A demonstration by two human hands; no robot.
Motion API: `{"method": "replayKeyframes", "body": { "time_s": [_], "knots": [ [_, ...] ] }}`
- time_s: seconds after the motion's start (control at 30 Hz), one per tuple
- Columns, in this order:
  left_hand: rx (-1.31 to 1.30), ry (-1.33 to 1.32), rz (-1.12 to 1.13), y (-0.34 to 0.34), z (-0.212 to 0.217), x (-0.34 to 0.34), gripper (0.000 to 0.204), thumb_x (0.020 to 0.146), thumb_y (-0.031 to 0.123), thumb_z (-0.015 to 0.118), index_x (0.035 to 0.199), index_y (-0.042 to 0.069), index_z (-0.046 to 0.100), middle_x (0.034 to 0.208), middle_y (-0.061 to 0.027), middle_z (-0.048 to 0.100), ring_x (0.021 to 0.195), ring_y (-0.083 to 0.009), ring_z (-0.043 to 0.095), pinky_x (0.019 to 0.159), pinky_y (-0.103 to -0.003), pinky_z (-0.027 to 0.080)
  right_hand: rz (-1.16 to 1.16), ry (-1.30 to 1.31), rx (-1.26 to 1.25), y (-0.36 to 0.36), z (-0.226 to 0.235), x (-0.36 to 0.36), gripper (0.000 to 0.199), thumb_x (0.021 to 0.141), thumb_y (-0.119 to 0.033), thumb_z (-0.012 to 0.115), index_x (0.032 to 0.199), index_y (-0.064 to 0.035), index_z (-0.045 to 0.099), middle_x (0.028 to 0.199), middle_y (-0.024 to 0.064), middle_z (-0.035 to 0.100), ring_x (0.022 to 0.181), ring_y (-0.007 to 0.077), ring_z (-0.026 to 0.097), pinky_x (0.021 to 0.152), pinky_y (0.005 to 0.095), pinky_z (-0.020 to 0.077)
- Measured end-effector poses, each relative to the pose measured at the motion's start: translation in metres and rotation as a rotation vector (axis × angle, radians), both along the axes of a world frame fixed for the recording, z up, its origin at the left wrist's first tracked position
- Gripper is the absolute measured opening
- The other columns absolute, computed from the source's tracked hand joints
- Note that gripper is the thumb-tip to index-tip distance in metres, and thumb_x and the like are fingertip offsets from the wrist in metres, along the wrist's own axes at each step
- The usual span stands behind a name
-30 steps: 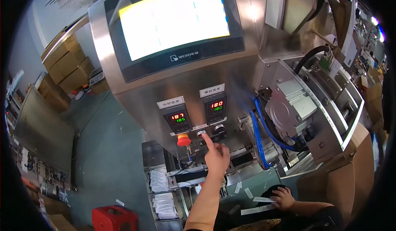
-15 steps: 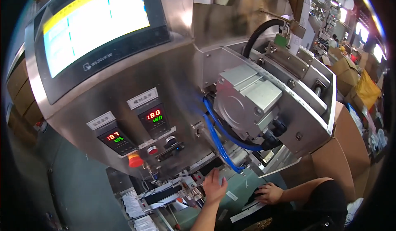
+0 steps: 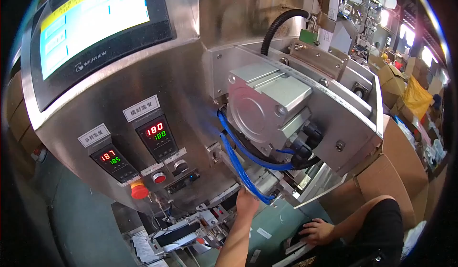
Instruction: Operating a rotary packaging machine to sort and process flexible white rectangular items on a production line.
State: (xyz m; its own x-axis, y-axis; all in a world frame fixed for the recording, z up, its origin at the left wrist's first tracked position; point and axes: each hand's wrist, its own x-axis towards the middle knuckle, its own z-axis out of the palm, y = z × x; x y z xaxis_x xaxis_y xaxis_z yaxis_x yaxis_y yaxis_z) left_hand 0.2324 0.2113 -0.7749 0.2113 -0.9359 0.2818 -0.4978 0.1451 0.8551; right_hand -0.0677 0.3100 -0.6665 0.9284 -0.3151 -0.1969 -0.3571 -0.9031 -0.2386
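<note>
— What are we facing? 
— We are standing under the steel machine; our left hand is reaching up beside the blue hoses, grip hidden, so we cannot tell.
— And the right hand? 
— Lying released on the green counter, steadying us.

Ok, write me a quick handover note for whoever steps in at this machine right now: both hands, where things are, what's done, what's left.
Left hand: raised under the steel packing machine, reaching up by the blue air hoses; its fingers are hidden, so a grip cannot be told.
Right hand: resting flat on the green surface, fingers spread, holding nothing.
Machine: touchscreen lit, both temperature controllers lit, red mushroom button untouched.
Done: nothing shows as finished.
Left: whatever the left hand is at under the sealing unit; look there first.
</note>
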Motion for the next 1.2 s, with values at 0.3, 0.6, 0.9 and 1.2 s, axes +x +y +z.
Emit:
{"method": "replayKeyframes", "body": {
  "time_s": [0.3,0.6,0.9,1.2],
  "knots": [
    [-0.060,-0.005,-0.030,0.009,0.028,0.004,0.032,0.078,0.019,0.048,0.106,0.006,0.054,0.105,-0.0128,0.055,0.096,-0.0308,0.051,0.084,-0.034,0.041,0.636,0.239,0.387,-0.026,-0.009,0.022,0.030,0.082,-0.025,0.048,0.105,-0.0062,0.053,0.116,0.0119,0.048,0.106,0.0293,0.045,0.085,0.0439,0.0381],
    [-0.098,0.975,-0.330,0.012,0.055,-0.002,0.035,0.083,0.021,0.043,0.115,0.008,0.050,0.116,-0.0090,0.052,0.107,-0.0219,0.048,0.090,-0.031,0.037,0.650,0.161,0.506,-0.034,-0.015,0.019,0.029,0.084,-0.024,0.046,0.102,-0.0023,0.053,0.108,0.0160,0.051,0.099,0.0317,0.049,0.082,0.0406,0.0399],
    [-0.226,0.354,-0.171,0.005,0.042,0.002,0.046,0.072,0.006,0.059,0.115,0.002,0.044,0.113,-0.0133,0.050,0.106,-0.0254,0.049,0.090,-0.034,0.038,0.632,0.158,0.491,-0.034,-0.014,0.019,0.027,0.086,-0.024,0.045,0.102,-0.0043,0.054,0.108,0.0150,0.051,0.100,0.0309,0.048,0.082,0.0405,0.0395],
    [-0.279,0.072,-0.119,0.002,0.023,0.006,0.047,0.073,0.006,0.058,0.116,0.002,0.042,0.113,-0.0123,0.050,0.105,-0.0248,0.049,0.090,-0.034,0.039,0.616,0.119,0.516,-0.034,-0.018,0.016,0.026,0.086,-0.023,0.045,0.102,-0.0049,0.054,0.106,0.0140,0.051,0.099,0.0309,0.049,0.082,0.0400,0.0395]
  ]
}}
